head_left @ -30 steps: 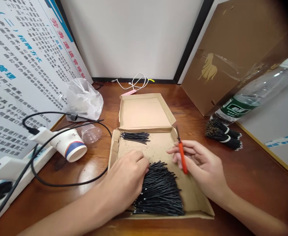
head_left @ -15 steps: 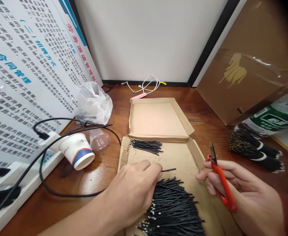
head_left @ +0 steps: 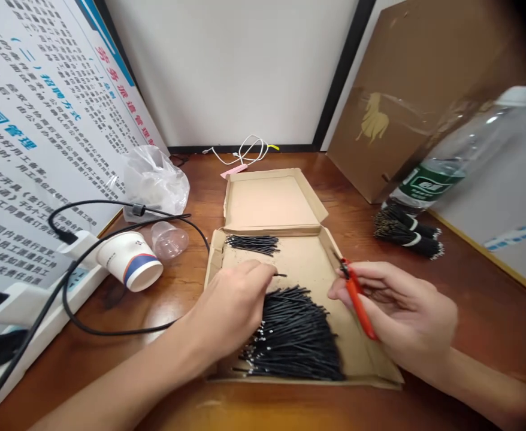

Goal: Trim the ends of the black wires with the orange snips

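The left hand (head_left: pixel 233 302) lies over the near-left part of the flat cardboard box (head_left: pixel 310 263). Its thumb and forefinger are pinched on a single black wire (head_left: pixel 281 275), whose tip pokes out toward the box's middle. The heel of the hand rests against the heap of black wires (head_left: pixel 296 338) that fills the box's near half. The right hand (head_left: pixel 402 311) hovers over the box's right wall, fingers curled around a pair of orange-handled snips (head_left: pixel 358 302). Their dark blades point away from the person and sit just inside that wall; whether the blades are parted is too blurred to tell. A small batch of wires (head_left: pixel 251 244) lies along the box's far edge, just in front of the folded-back lid (head_left: pixel 272 203). Left of the box, a paper cup (head_left: pixel 130 268) lies on its side, a clear plastic cup (head_left: pixel 169 240) is next to it, and a black cable (head_left: pixel 110 330) loops past both. Right of the box, well apart from it, taped wire bundles (head_left: pixel 407 234) rest at the foot of a plastic water bottle (head_left: pixel 447 167). Beyond the box, a white cord (head_left: pixel 247 148) is coiled by the wall.
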`<state>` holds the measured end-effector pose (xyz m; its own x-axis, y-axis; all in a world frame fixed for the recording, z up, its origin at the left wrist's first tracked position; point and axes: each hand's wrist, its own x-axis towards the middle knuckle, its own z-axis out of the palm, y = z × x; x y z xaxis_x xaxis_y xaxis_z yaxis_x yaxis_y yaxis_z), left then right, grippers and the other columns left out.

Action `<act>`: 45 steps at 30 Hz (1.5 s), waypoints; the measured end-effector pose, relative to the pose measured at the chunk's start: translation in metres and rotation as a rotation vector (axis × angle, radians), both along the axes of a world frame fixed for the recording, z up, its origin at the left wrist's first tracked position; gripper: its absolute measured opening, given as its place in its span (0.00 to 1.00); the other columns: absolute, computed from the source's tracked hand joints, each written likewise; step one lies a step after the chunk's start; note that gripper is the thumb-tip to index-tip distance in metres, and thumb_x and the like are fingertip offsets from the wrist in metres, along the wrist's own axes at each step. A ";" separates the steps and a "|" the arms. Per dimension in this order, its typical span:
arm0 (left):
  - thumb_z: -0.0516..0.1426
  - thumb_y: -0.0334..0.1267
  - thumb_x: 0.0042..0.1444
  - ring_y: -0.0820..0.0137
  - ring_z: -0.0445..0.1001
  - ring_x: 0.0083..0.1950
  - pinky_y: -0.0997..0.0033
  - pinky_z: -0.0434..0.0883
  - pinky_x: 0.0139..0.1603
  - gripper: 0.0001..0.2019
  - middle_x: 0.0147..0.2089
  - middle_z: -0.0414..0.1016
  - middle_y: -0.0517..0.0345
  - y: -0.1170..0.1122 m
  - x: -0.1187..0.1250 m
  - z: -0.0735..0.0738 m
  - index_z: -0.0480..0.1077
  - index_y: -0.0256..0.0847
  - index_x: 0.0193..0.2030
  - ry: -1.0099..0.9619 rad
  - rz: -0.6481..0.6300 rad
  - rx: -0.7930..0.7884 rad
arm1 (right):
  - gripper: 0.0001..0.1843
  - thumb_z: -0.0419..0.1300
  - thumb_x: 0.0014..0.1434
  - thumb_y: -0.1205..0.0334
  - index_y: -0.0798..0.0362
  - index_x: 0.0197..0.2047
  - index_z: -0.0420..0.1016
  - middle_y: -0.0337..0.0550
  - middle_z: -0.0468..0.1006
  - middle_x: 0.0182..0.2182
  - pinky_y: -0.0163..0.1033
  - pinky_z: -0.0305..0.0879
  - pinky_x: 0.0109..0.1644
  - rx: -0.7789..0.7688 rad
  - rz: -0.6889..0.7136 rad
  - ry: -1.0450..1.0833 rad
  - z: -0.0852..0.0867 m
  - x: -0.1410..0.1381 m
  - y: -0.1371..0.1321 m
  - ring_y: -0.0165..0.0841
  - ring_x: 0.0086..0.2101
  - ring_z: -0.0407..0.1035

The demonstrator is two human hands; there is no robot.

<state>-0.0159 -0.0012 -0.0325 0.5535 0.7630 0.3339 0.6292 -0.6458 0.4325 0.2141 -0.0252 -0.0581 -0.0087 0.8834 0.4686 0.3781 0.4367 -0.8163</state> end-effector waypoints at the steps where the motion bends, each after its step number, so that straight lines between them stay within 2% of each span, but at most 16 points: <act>1: 0.48 0.25 0.63 0.68 0.72 0.34 0.69 0.69 0.35 0.11 0.35 0.75 0.53 0.001 0.001 0.000 0.71 0.35 0.41 -0.018 0.004 0.007 | 0.09 0.63 0.54 0.66 0.48 0.40 0.72 0.41 0.81 0.28 0.35 0.74 0.29 0.068 0.018 -0.063 0.002 -0.001 -0.003 0.33 0.25 0.75; 3: 0.49 0.27 0.63 0.69 0.71 0.33 0.69 0.68 0.35 0.10 0.33 0.75 0.54 0.004 0.002 0.001 0.71 0.35 0.38 -0.044 0.007 0.007 | 0.08 0.61 0.55 0.67 0.49 0.39 0.71 0.40 0.80 0.26 0.34 0.71 0.25 0.210 0.009 -0.215 0.004 -0.002 -0.006 0.31 0.22 0.73; 5: 0.49 0.29 0.64 0.71 0.71 0.31 0.71 0.68 0.33 0.10 0.31 0.74 0.56 0.006 0.002 0.002 0.71 0.35 0.38 -0.059 0.004 -0.032 | 0.07 0.60 0.55 0.67 0.49 0.38 0.72 0.41 0.81 0.26 0.35 0.70 0.25 0.288 -0.002 -0.324 0.005 -0.003 -0.006 0.31 0.21 0.72; 7: 0.48 0.30 0.65 0.73 0.70 0.28 0.73 0.67 0.30 0.10 0.29 0.73 0.58 0.008 0.001 0.002 0.71 0.35 0.41 -0.093 0.008 -0.082 | 0.05 0.59 0.56 0.67 0.51 0.38 0.72 0.41 0.81 0.26 0.34 0.70 0.26 0.248 0.017 -0.354 0.005 -0.003 -0.001 0.31 0.22 0.73; 9: 0.47 0.31 0.66 0.74 0.69 0.26 0.74 0.67 0.29 0.11 0.28 0.72 0.59 0.009 0.000 0.001 0.71 0.35 0.44 -0.121 0.019 -0.114 | 0.05 0.58 0.57 0.66 0.52 0.38 0.73 0.41 0.81 0.26 0.33 0.70 0.25 0.129 0.049 -0.331 0.003 -0.003 0.005 0.31 0.23 0.74; 11: 0.47 0.31 0.67 0.74 0.69 0.26 0.75 0.67 0.29 0.11 0.28 0.71 0.59 0.010 0.000 -0.001 0.70 0.35 0.43 -0.133 0.027 -0.129 | 0.05 0.58 0.57 0.65 0.53 0.38 0.73 0.40 0.80 0.25 0.32 0.70 0.25 0.044 0.070 -0.309 0.001 -0.002 0.010 0.31 0.23 0.74; 13: 0.46 0.31 0.67 0.75 0.69 0.26 0.75 0.67 0.29 0.12 0.29 0.71 0.59 0.009 0.000 -0.001 0.70 0.35 0.42 -0.136 0.019 -0.138 | 0.05 0.59 0.56 0.65 0.54 0.38 0.73 0.40 0.80 0.25 0.32 0.70 0.25 0.029 0.089 -0.295 -0.002 -0.001 0.012 0.31 0.23 0.74; 18: 0.45 0.31 0.67 0.74 0.68 0.28 0.74 0.66 0.31 0.12 0.30 0.71 0.58 0.004 0.002 0.006 0.68 0.36 0.39 -0.087 -0.043 -0.150 | 0.07 0.59 0.56 0.67 0.52 0.40 0.72 0.38 0.78 0.24 0.29 0.68 0.22 0.059 0.129 -0.289 -0.004 0.003 0.009 0.28 0.20 0.72; 23: 0.45 0.29 0.66 0.74 0.68 0.29 0.73 0.64 0.33 0.12 0.28 0.70 0.60 0.002 0.004 0.011 0.68 0.37 0.35 -0.112 -0.018 -0.159 | 0.09 0.59 0.55 0.68 0.52 0.41 0.71 0.38 0.80 0.24 0.32 0.70 0.25 0.204 0.144 -0.377 0.001 0.003 0.008 0.29 0.20 0.71; 27: 0.45 0.30 0.66 0.73 0.68 0.29 0.73 0.64 0.33 0.11 0.30 0.71 0.59 0.000 0.004 0.010 0.67 0.37 0.36 -0.097 -0.041 -0.166 | 0.09 0.59 0.56 0.67 0.52 0.41 0.72 0.42 0.82 0.30 0.34 0.72 0.31 0.300 0.150 -0.423 0.002 0.001 0.007 0.32 0.25 0.76; 34: 0.45 0.29 0.66 0.72 0.65 0.30 0.73 0.62 0.32 0.11 0.29 0.68 0.59 -0.004 0.005 0.013 0.65 0.37 0.33 -0.060 -0.085 -0.154 | 0.06 0.58 0.58 0.67 0.52 0.40 0.72 0.43 0.83 0.31 0.34 0.72 0.32 0.303 0.156 -0.450 -0.001 0.000 0.009 0.32 0.26 0.76; 45: 0.45 0.28 0.65 0.71 0.65 0.31 0.72 0.62 0.33 0.11 0.29 0.69 0.58 -0.003 0.006 0.014 0.66 0.36 0.34 -0.043 -0.072 -0.162 | 0.07 0.58 0.58 0.67 0.51 0.42 0.73 0.40 0.82 0.30 0.33 0.71 0.32 0.264 0.198 -0.446 -0.002 0.000 0.008 0.31 0.26 0.75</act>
